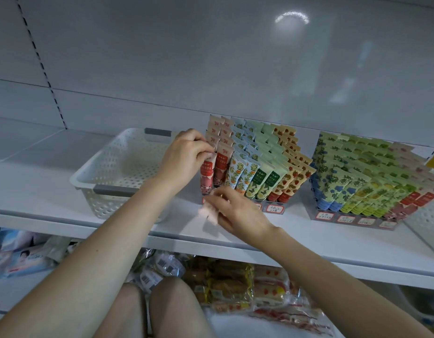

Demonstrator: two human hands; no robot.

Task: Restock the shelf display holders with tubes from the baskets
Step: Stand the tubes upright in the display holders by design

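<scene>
The red tube [207, 176] stands in the front-left slot of the display holder [272, 208]; the left hand [184, 152] grip pinches its top edge. Just below, the right hand [238, 211] grip pinches a blurred pale pink tube [208, 213] over the shelf [52, 191]. A white perforated basket [106, 176] sits left of the left grip. A second holder [352, 219] stands well right.
</scene>
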